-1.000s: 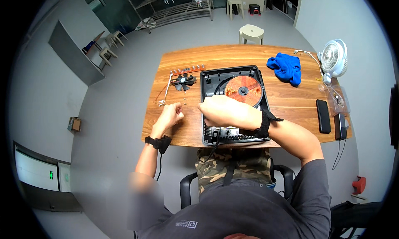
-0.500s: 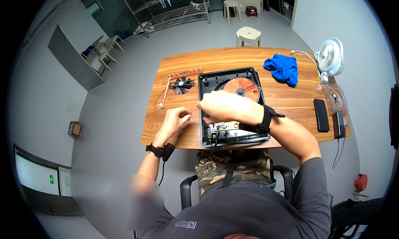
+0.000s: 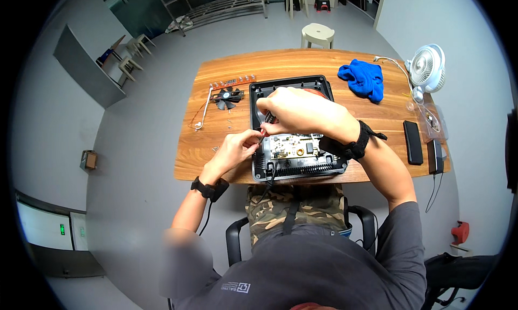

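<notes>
My right hand [image 3: 280, 107] is closed on a black-and-red tool [image 3: 268, 121], apparently a screwdriver, angled over the open black appliance housing [image 3: 329, 167]. My left hand [image 3: 242, 144] has its fingers pinched by the tool's lower end at the housing's left edge; what they hold is too small to tell. In the housing lie a pale circuit board [image 3: 291, 148] and, partly hidden by my right hand, a copper coil [image 3: 314, 92]. To the left lie a black fan [image 3: 226, 98], a strip board [image 3: 232, 81] with white wiring and small pieces like screws.
On the wooden table [image 3: 199, 164] are a blue cloth [image 3: 361, 78], a white desk fan [image 3: 425, 67], a clear container [image 3: 434, 124], a black slab device [image 3: 411, 142] and another device [image 3: 435, 156] with a cable. Beyond stand a stool [image 3: 318, 35] and a metal rack [image 3: 210, 18].
My left hand has moved up and right to meet my right hand at the housing's left edge. The red-and-black tool now shows in my right hand; the circuit board is more exposed.
</notes>
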`<state>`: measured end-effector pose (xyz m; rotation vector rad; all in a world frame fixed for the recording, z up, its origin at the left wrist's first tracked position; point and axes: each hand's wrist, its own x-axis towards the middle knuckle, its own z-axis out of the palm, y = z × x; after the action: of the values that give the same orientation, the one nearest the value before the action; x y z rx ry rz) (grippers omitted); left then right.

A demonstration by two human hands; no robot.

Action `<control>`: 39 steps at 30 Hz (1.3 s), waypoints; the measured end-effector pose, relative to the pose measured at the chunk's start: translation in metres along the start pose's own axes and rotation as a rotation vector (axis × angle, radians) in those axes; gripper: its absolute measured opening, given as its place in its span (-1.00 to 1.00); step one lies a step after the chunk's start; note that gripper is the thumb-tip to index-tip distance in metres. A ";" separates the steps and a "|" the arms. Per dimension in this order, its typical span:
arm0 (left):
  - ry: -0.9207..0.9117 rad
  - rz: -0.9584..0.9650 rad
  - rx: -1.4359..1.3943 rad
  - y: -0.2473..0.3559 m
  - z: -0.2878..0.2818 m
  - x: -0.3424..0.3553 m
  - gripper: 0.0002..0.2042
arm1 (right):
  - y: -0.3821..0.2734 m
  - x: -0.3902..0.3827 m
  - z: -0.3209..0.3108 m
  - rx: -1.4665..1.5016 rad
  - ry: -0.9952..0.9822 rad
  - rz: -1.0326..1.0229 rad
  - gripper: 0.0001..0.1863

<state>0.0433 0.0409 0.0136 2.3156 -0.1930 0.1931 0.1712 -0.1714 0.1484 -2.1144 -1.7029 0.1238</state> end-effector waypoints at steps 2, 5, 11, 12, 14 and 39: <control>-0.002 0.010 0.009 -0.001 0.002 0.001 -0.77 | 0.005 -0.001 0.003 0.007 0.012 -0.004 -0.61; -0.009 0.023 0.016 0.000 0.003 0.003 -0.75 | 0.011 -0.003 0.006 0.000 0.030 -0.016 -0.61; -0.016 0.022 0.010 0.001 0.005 0.005 -0.75 | 0.013 -0.004 0.005 -0.005 0.028 -0.012 -0.62; -0.017 0.028 0.014 0.000 0.005 0.006 -0.75 | 0.012 -0.004 0.003 0.006 0.023 -0.003 -0.62; -0.020 0.042 0.023 -0.002 0.007 0.008 -0.75 | 0.011 -0.004 0.002 0.016 0.019 0.011 -0.64; -0.014 0.093 0.139 -0.002 0.017 0.007 -0.72 | 0.019 -0.007 0.012 0.048 0.007 0.021 -0.66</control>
<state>0.0523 0.0290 0.0023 2.4489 -0.3032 0.2437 0.1827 -0.1778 0.1293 -2.0958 -1.6574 0.1618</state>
